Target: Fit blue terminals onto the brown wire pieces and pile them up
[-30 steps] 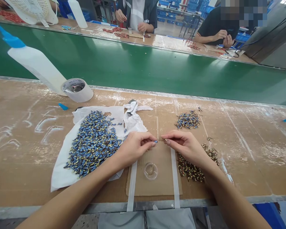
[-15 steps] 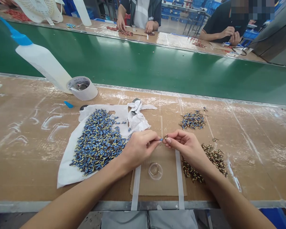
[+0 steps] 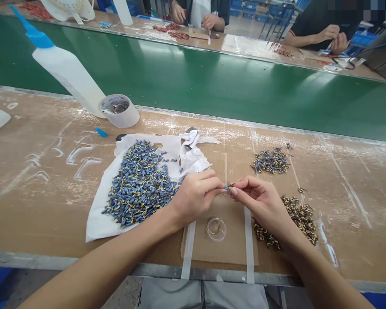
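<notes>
Over the cardboard pad point(image 3: 225, 249), my left hand point(image 3: 196, 195) pinches a small blue piece point(image 3: 226, 187) between thumb and fingertips. My right hand point(image 3: 260, 197) is closed at the fingertips on a small dark-and-yellow piece point(image 3: 230, 186). The two pieces meet or nearly meet; their exact contact is too small to tell. Beside my left hand a large heap of blue-and-yellow pieces point(image 3: 138, 189) lies on a white sheet point(image 3: 98, 214). A heap of dark-and-yellow pieces point(image 3: 299, 219) lies partly behind my right forearm, with a smaller mixed pile point(image 3: 270, 161) farther back. Below my hands stands a clear round cup point(image 3: 216, 229).
A white bottle with a blue nozzle point(image 3: 70, 79) leans against a tape roll point(image 3: 125, 113). A blue cap point(image 3: 101, 132) and crumpled white paper point(image 3: 194, 156) lie on the cardboard-covered table. Beyond the green belt point(image 3: 193, 81), two people handle small red pieces.
The view has shifted, so the table things appear farther right and slightly higher. My hands keep their pinch on the two pieces, still held together.
</notes>
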Demonstrator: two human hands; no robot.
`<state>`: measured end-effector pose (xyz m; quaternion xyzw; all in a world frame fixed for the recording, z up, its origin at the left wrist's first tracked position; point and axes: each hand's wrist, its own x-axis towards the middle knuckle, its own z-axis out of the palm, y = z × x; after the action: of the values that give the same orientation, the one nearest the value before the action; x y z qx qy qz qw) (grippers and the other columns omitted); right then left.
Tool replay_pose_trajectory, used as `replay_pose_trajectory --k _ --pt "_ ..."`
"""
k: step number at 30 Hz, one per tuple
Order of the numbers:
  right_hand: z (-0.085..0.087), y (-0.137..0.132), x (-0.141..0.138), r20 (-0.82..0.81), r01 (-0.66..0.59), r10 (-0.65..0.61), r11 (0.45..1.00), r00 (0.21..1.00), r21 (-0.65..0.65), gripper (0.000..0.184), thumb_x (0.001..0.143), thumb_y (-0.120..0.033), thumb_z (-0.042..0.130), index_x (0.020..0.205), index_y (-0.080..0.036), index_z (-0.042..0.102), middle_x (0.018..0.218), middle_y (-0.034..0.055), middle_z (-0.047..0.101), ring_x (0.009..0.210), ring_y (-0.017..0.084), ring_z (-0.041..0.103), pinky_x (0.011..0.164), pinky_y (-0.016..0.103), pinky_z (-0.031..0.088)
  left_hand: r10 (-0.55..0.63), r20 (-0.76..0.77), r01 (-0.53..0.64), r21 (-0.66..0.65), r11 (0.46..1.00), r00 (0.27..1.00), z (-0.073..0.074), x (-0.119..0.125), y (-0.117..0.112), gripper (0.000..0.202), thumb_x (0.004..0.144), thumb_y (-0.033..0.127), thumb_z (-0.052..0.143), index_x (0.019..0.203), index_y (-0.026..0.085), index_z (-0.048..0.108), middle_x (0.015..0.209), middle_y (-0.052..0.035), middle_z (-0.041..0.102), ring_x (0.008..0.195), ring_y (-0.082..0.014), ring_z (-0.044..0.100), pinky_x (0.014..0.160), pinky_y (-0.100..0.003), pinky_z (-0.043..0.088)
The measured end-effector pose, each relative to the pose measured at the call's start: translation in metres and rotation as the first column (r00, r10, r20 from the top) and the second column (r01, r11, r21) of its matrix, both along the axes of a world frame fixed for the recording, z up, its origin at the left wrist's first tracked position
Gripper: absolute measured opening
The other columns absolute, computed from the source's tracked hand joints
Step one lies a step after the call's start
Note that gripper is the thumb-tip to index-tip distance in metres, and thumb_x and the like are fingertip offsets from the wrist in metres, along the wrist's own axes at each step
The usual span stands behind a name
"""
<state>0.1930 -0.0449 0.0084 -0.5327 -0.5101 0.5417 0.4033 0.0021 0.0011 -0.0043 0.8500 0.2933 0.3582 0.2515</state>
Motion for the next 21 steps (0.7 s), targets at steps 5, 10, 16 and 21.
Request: replay_pose_trajectory --k 5,10,16,21 --pt "0.0023 -0.0031 0.0027 0.051 -0.041 0.041 0.999 0.998 0.011 0.015 0.08 -0.03 0.072 0.081 -0.017 0.065 0.076 0.0023 0.066 0.071 0.015 0.061 0.066 0.026 0.048 -0.022 -0.075 0.028 0.072 0.997 0.997 0.003 -0.0018 0.0001 0.018 0.089 0.011 0.052 0.079 0.012 0.066 0.068 -0.0013 0.055 0.062 -0.0117 0.05 0.056 -0.023 0.039" --pt "-0.0011 -0.0034 0.004 0.116 -0.091 0.084 0.994 0.99 0.06 0.013 0.084 -0.029 0.068 0.083 -0.017 0.065 0.079 0.0043 0.066 0.075 0.017 0.061 0.069 0.028 0.048 -0.07 -0.104 0.076 0.049 0.996 0.992 0.0046 -0.002 0.0003 0.016 0.087 0.007 0.052 0.076 0.011 0.064 0.069 -0.0022 0.056 0.062 -0.0123 0.049 0.056 -0.023 0.038" --pt "-0.006 -0.0048 0.0032 0.169 -0.108 0.09 0.989 0.981 0.1 0.011 0.086 -0.027 0.063 0.081 -0.018 0.063 0.078 0.0036 0.064 0.074 0.017 0.059 0.068 0.029 0.047 -0.102 -0.059 0.099 -0.056 0.994 0.993 0.0046 -0.0004 0.0007 0.015 0.086 0.008 0.053 0.073 0.013 0.06 0.067 -0.0012 0.057 0.06 -0.0117 0.049 0.055 -0.023 0.037" --pt "-0.0068 -0.0066 0.0018 0.185 -0.126 0.109 0.988 0.977 0.085 0.011 0.087 -0.025 0.062 0.078 -0.018 0.061 0.077 0.0026 0.064 0.073 0.017 0.06 0.067 0.028 0.047 -0.114 -0.092 0.109 -0.063 0.992 0.989 0.0044 -0.0004 0.0009 0.016 0.084 0.005 0.052 0.071 0.012 0.059 0.065 -0.0008 0.056 0.061 -0.0122 0.047 0.056 -0.024 0.035"
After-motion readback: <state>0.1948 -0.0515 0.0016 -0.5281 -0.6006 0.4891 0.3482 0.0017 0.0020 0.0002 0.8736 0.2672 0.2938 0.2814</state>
